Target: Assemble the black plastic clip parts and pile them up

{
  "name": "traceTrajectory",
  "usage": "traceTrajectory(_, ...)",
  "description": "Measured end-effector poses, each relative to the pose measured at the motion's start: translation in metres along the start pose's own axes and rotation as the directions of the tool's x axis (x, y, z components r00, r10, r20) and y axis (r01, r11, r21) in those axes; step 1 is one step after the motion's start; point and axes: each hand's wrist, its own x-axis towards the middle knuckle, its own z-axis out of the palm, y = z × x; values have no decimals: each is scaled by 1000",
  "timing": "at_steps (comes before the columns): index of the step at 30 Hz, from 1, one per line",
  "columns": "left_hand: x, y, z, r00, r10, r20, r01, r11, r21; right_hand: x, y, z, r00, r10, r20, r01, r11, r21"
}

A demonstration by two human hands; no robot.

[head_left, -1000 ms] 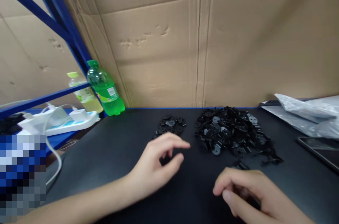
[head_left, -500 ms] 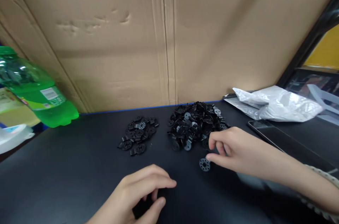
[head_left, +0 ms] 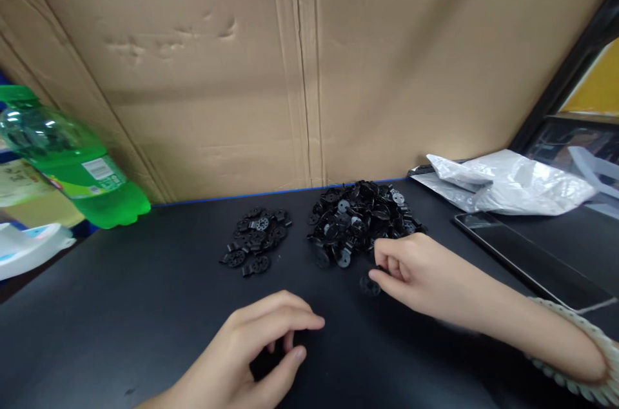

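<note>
My right hand [head_left: 403, 270] pinches a black plastic clip [head_left: 370, 286] between thumb and fingers. The clip's round, perforated disc sticks out left of the thumb; its other end is hidden by the fingers. Just behind that hand lies a large heap of similar black clips [head_left: 360, 219], some turned to show pale grey faces. My left hand [head_left: 271, 344] hovers low at the front centre, fingers apart and curved, with nothing in it. Beyond the left hand, a smaller, flatter group of black clips [head_left: 256, 238] lies on the dark table [head_left: 120, 312].
Cardboard [head_left: 217, 73] stands along the table's back edge. A green bottle [head_left: 91, 164] leans at the left, near a white plastic object [head_left: 33, 251]. At the right are a silvery plastic bag [head_left: 522, 183] and a dark flat device [head_left: 527, 260] resembling a tablet.
My right hand has moved slightly left and up with the clip, whose disc now looks darker and more tilted. The left hand keeps its pose. The view has shifted a little.
</note>
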Motion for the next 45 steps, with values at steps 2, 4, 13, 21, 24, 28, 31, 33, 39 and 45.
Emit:
traceTrajectory(2, -1, -3, 3, 1000, -25, -7, 24, 999, -47, 1, -3, 0, 1000, 18, 6, -19, 986, 166)
traceTrajectory(4, -1, -6, 10, 994, -105, -33, 98, 981, -167, 1, -7, 3, 998, 57, 28, -64, 892, 447)
traceTrajectory(13, 4, 13, 21, 861, -502, 84, 416, 599, -684, -2, -38, 54, 987, -51, 153, -122, 387, 914)
traceTrajectory(21, 7, 14, 14, 861, -498, -100, 317, 680, -661, -1, -35, 61, 975, -99, 197, -115, 533, 838)
traceTrajectory(24, 4, 13, 13, 892, -446, -71, 322, 740, -591, -4, -37, 58, 967, -156, 202, -71, 596, 800)
traceTrajectory(28, 3, 14, 14, 891, -453, -10, 366, 733, -573, -6, -40, 53, 958, -184, 219, -55, 633, 772)
traceTrajectory(31, 6, 15, 17, 852, -523, 38, 386, 577, -720, -6, -40, 51, 958, -192, 212, -40, 643, 765)
traceTrajectory(33, 7, 14, 19, 826, -560, 65, 383, 474, -793, -6, -40, 51, 955, -182, 235, -83, 597, 798)
traceTrajectory(39, 8, 12, 20, 802, -587, 112, 401, 390, -829, -8, -39, 49, 958, -157, 239, -106, 581, 807)
traceTrajectory(45, 9, 14, 19, 798, -588, 127, 408, 374, -833, -9, -42, 46, 957, -153, 246, -98, 627, 773)
